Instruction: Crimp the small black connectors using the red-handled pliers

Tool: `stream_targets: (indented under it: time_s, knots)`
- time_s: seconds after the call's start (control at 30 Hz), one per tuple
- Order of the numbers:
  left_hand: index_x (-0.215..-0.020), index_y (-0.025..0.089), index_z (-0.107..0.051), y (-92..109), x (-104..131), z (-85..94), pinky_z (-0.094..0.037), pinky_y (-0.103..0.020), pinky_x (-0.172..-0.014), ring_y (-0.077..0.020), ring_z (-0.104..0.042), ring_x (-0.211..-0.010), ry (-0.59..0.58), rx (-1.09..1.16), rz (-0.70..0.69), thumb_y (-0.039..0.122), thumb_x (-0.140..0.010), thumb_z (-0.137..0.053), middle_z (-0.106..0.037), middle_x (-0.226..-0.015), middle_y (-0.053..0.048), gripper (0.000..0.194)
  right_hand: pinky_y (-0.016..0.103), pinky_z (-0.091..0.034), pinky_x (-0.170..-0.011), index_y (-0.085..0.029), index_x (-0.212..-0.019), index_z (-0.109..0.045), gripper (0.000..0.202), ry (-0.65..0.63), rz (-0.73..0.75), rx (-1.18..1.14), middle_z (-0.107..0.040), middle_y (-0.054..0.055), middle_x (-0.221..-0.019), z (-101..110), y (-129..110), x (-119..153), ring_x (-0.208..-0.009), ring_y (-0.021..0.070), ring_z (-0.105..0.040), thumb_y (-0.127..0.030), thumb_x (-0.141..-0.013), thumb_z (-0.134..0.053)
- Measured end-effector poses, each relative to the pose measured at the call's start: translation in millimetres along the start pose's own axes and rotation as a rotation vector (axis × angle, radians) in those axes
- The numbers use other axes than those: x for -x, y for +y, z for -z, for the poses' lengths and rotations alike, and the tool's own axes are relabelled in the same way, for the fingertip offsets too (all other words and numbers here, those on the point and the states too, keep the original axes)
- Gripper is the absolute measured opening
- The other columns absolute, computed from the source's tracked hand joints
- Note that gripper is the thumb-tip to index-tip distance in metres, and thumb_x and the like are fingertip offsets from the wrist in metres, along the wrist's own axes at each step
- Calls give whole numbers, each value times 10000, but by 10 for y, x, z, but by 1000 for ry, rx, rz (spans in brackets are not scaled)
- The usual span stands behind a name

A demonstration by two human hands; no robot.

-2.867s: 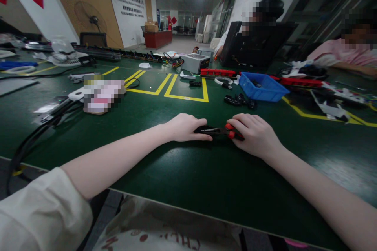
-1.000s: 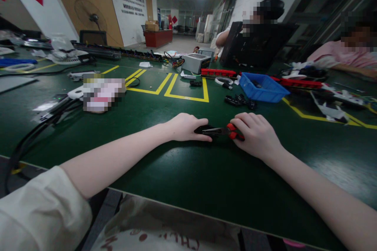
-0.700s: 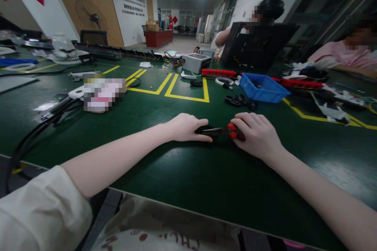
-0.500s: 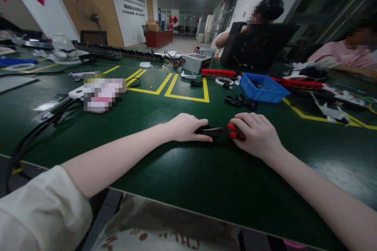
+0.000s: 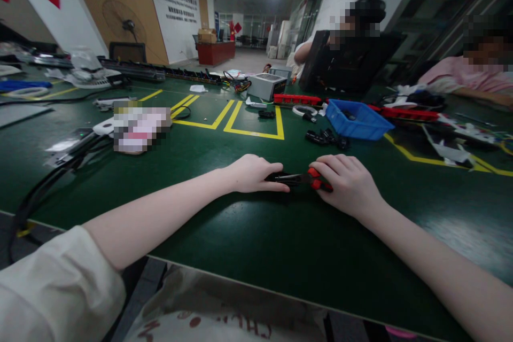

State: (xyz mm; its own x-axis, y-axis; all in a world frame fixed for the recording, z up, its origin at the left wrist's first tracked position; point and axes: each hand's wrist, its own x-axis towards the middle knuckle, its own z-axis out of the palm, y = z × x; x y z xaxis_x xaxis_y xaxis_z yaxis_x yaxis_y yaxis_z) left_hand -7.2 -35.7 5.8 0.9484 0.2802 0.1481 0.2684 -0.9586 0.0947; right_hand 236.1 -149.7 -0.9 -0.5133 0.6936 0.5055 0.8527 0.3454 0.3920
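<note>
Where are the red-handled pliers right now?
In the head view, the red-handled pliers are just right of centre, handles in the right hand, jaws at the black piece in the left hand.

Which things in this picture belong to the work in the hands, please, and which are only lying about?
Probably in the work:
- pliers, in the right hand
- black part, in the left hand

Apparently just lying about:
- blue bin
- grey box
- red strip

Cannot tell: black pieces near the bin.
</note>
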Motion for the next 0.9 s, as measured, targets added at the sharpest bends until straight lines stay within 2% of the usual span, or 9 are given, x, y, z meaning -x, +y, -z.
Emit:
stream_targets:
  time_s: [0.4,0.67,0.9]
  knots:
    - [-960,210,-574,-3,-6,11,-296,-242,-520,-177,-603,-606,-20,6,-1,652,-946,-419,-638,-709,-13,470,390,-461,-735,-159,-1055,-620,261,-32,-34,-65,-654,136,-1045,37,-11,-30,-894,268,-584,-190,-801,-570]
    - [-999,208,-579,9,-5,22,-297,-241,-523,-182,-616,-622,-31,5,6,648,-949,-420,-658,-730,-22,471,409,-464,-751,-159,-1080,-633,311,-34,-28,-32,-675,137,-1046,19,-2,-20,-928,291,-586,-174,-772,-593]
    - [-962,215,-572,-11,1,9,-294,-236,-522,-171,-581,-595,-2,63,18,663,-944,-412,-612,-687,0,476,393,-460,-770,-174,-1090,-607,317,-40,-28,4,-665,117,-1048,8,-3,-2,-941,276,-583,-174,-774,-584]
